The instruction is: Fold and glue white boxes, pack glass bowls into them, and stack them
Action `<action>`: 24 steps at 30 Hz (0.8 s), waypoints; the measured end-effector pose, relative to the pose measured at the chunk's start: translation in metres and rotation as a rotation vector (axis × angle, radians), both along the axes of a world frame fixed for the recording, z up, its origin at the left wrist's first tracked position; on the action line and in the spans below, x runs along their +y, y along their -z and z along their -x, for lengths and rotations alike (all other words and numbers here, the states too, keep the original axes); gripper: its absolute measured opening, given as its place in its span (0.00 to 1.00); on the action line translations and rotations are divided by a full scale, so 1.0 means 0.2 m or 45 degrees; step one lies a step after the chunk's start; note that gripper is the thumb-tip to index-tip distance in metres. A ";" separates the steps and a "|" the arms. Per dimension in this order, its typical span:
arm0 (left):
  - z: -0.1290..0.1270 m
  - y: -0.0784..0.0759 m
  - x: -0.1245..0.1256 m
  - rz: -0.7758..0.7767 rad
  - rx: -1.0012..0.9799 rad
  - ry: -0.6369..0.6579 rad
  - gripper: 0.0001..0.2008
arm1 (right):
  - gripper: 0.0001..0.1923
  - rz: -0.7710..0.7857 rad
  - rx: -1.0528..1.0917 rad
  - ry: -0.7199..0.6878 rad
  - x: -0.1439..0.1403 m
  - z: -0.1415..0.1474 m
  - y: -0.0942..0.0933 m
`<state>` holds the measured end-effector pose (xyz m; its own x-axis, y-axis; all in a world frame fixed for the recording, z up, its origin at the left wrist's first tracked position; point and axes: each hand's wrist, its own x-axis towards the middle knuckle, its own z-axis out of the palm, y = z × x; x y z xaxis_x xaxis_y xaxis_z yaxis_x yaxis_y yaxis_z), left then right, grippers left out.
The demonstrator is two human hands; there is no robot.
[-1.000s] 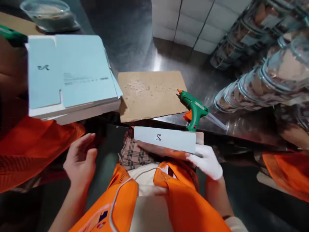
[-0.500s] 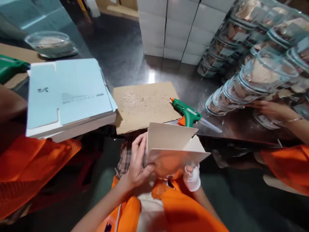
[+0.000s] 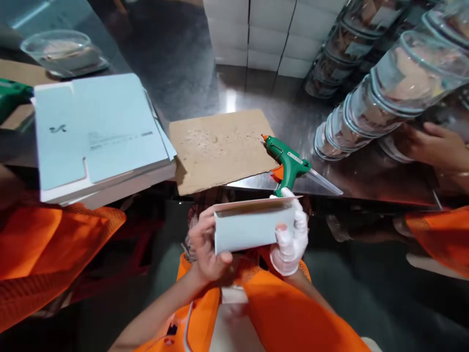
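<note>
A partly folded light-blue cardboard box [image 3: 249, 230] is held over my lap, its long front panel facing me and a top flap lying above a dark gap. My bare left hand [image 3: 205, 244] grips its left end, the fingers up along the side and the thumb at the bottom corner. My right hand [image 3: 291, 239], in a white glove with the thumb tip bare, clasps the right end, thumb on the front panel. Just beyond the box, a green glue gun [image 3: 289, 164] with an orange trigger lies on the table, its nozzle over a brown cardboard sheet [image 3: 220, 146].
A stack of flat light-blue box blanks [image 3: 102, 132] sits at left, near a clear round tub [image 3: 66, 54]. Clear tubs [image 3: 366, 107] are stacked at right, beside a co-worker's hand [image 3: 432, 146]. White boxes [image 3: 264, 39] stand at the back of the metal table [image 3: 164, 58].
The open box has been turned and folded narrower, so its outer blue panel faces me. My right hand has risen around its right end. The view has shifted slightly.
</note>
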<state>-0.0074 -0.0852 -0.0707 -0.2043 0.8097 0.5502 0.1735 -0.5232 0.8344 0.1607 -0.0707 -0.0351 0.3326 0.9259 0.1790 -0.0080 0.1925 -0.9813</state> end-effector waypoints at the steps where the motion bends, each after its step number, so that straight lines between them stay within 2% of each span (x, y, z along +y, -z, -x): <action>1: 0.01 -0.04 0.01 -0.075 0.025 0.075 0.35 | 0.31 -0.029 0.014 0.063 0.00 0.01 -0.02; 3: 0.05 -0.09 0.03 -0.159 0.215 0.196 0.35 | 0.31 -0.053 0.044 0.106 0.00 0.00 -0.05; 5: 0.13 -0.13 0.05 -0.161 0.415 0.222 0.23 | 0.31 0.003 0.028 0.052 0.02 -0.07 -0.08; 6: 0.17 -0.13 0.06 -0.158 0.453 0.187 0.19 | 0.27 0.034 -0.052 0.060 0.04 -0.12 -0.10; 8: 0.25 -0.11 0.07 -0.162 0.431 0.034 0.15 | 0.19 0.104 -0.403 0.177 0.11 -0.23 -0.14; 10: 0.31 -0.08 0.08 -0.152 0.407 -0.141 0.13 | 0.24 0.306 -0.878 0.276 0.22 -0.31 -0.20; 12: 0.33 -0.05 0.09 -0.163 0.403 -0.207 0.14 | 0.27 0.673 -1.261 0.183 0.34 -0.34 -0.25; 14: 0.33 -0.03 0.11 -0.185 0.398 -0.173 0.15 | 0.25 0.975 -1.399 0.050 0.46 -0.34 -0.27; 16: 0.31 -0.01 0.13 -0.208 0.361 -0.140 0.15 | 0.18 1.017 -1.221 0.051 0.53 -0.35 -0.26; 20: 0.28 0.01 0.19 -0.190 0.217 -0.202 0.15 | 0.10 0.797 -0.344 0.077 0.56 -0.42 -0.19; 22: 0.27 0.00 0.22 -0.145 0.191 -0.236 0.15 | 0.11 0.729 -0.177 0.080 0.52 -0.43 -0.17; 24: 0.24 -0.02 0.25 -0.091 0.201 -0.214 0.15 | 0.14 0.563 -0.098 0.165 0.47 -0.42 -0.18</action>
<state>-0.0559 -0.0353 -0.0665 -0.2399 0.7291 0.6410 0.3889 -0.5328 0.7516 0.2454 0.0239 0.0006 0.4520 0.8704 -0.1951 0.0646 -0.2501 -0.9661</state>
